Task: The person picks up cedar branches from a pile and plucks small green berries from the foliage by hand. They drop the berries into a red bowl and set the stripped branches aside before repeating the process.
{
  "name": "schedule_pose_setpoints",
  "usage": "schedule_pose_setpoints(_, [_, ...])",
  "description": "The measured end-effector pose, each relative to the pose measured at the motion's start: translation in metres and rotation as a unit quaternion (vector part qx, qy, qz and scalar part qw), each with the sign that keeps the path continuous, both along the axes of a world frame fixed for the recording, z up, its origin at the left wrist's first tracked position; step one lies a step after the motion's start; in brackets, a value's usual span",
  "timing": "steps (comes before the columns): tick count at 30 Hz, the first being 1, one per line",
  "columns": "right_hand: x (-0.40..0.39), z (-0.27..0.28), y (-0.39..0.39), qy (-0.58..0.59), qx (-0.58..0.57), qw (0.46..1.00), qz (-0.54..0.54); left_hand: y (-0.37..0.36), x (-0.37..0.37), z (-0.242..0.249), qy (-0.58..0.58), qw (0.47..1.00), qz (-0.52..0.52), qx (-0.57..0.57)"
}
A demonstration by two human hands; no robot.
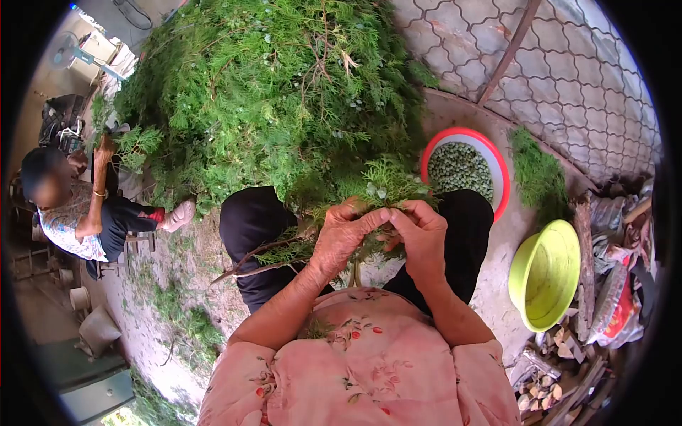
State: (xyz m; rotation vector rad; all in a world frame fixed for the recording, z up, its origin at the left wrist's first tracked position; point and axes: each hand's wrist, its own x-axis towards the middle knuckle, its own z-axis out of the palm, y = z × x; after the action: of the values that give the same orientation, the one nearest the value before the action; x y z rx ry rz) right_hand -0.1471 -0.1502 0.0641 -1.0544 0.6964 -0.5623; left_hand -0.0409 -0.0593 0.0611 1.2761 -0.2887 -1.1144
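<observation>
My left hand (347,231) is closed around a leafy evergreen branch (280,253), whose woody stem sticks out to the left across my lap. The branch's green tip (393,186) spreads above my fingers and bears a few pale, bluish-green cones. Against the left thumb, my right hand (424,238) is closed in a pinch; whatever lies between its fingertips is hidden. Just beyond my right knee stands a white basin with a red rim (505,174), holding many small green cones (460,169).
A large heap of evergreen branches (270,99) rises in front of me. At right are a yellow-green tub (518,280), a log (582,263) and chopped wood (543,387). Another person (78,206) sits at left, one hand at a sprig. Wire mesh (547,78) lines the far right.
</observation>
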Motion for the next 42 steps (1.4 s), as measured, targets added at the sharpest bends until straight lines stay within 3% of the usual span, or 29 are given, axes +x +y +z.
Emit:
schedule_pose_setpoints(2, [-0.002, -0.004, 0.003, 0.009, -0.018, 1.0, -0.006, 0.0, 0.002, 0.001, -0.049, 0.999, 0.0, 0.004])
schedule_pose_setpoints(4, [-0.003, -0.007, 0.005, 0.073, -0.111, 0.991, -0.009, 0.0, 0.003, -0.002, -0.057, 0.998, 0.006, -0.005])
schedule_pose_setpoints(8, [-0.008, 0.0, 0.008, 0.065, -0.166, 0.984, 0.011, 0.0, 0.002, 0.002, -0.081, 0.996, 0.033, -0.02])
schedule_pose_setpoints(10, [-0.012, -0.006, 0.002, 0.105, -0.307, 0.944, 0.061, -0.001, 0.0, 0.009, -0.112, 0.993, 0.025, 0.004])
schedule_pose_setpoints(11, [-0.012, -0.003, 0.0, 0.105, -0.307, 0.944, 0.06, -0.002, 0.0, 0.011, -0.143, 0.989, 0.019, 0.027])
schedule_pose_setpoints(13, [-0.012, 0.012, -0.006, 0.064, -0.423, 0.901, -0.065, 0.0, -0.001, 0.005, -0.156, 0.987, 0.006, 0.019])
schedule_pose_setpoints(16, [-0.005, 0.026, -0.018, 0.01, -0.461, 0.887, -0.014, 0.0, -0.005, 0.001, -0.21, 0.978, -0.007, 0.012])
schedule_pose_setpoints(20, [0.0, 0.014, -0.028, 0.026, -0.455, 0.884, 0.102, 0.002, -0.007, -0.005, -0.301, 0.954, -0.004, 0.0])
schedule_pose_setpoints(22, [0.0, 0.008, -0.029, 0.01, -0.471, 0.877, 0.1, 0.004, -0.007, -0.004, -0.313, 0.95, -0.012, 0.005])
schedule_pose_setpoints(25, [-0.001, 0.005, -0.03, 0.01, -0.411, 0.907, 0.095, 0.005, -0.007, -0.004, -0.314, 0.949, -0.024, 0.005])
schedule_pose_setpoints(27, [-0.004, 0.013, -0.03, 0.059, -0.119, 0.981, 0.142, 0.005, -0.007, -0.008, -0.304, 0.952, -0.028, -0.001])
schedule_pose_setpoints(28, [-0.006, 0.012, -0.032, 0.058, -0.12, 0.981, 0.143, 0.006, -0.007, -0.015, -0.292, 0.956, -0.022, -0.005])
schedule_pose_setpoints(30, [-0.01, 0.007, -0.038, 0.012, 0.021, 0.993, 0.116, 0.006, -0.009, -0.014, -0.28, 0.96, -0.018, -0.008])
schedule_pose_setpoints(32, [-0.011, 0.011, -0.035, -0.01, 0.023, 0.993, 0.115, 0.003, -0.015, -0.003, -0.23, 0.973, 0.012, -0.019])
schedule_pose_setpoints(35, [-0.011, 0.024, -0.03, -0.113, 0.114, 0.985, 0.063, 0.006, -0.009, -0.008, -0.268, 0.963, -0.019, 0.012])
schedule_pose_setpoints(37, [-0.015, 0.013, -0.035, -0.134, -0.055, 0.976, 0.164, 0.005, -0.009, -0.005, -0.288, 0.957, -0.023, 0.006])
schedule_pose_setpoints(38, [-0.015, 0.011, -0.035, -0.134, -0.055, 0.976, 0.163, 0.004, -0.009, -0.004, -0.307, 0.951, -0.03, -0.001])
schedule_pose_setpoints(39, [-0.012, 0.014, -0.033, -0.078, -0.242, 0.954, 0.161, 0.004, -0.01, -0.005, -0.307, 0.951, -0.031, -0.001])
schedule_pose_setpoints(40, [-0.009, 0.016, -0.033, -0.019, -0.42, 0.895, 0.152, 0.004, -0.012, -0.008, -0.303, 0.953, -0.027, -0.007])
schedule_pose_setpoints(42, [-0.006, 0.006, -0.035, -0.012, -0.481, 0.864, 0.144, 0.005, -0.011, -0.016, -0.299, 0.954, -0.023, -0.012])
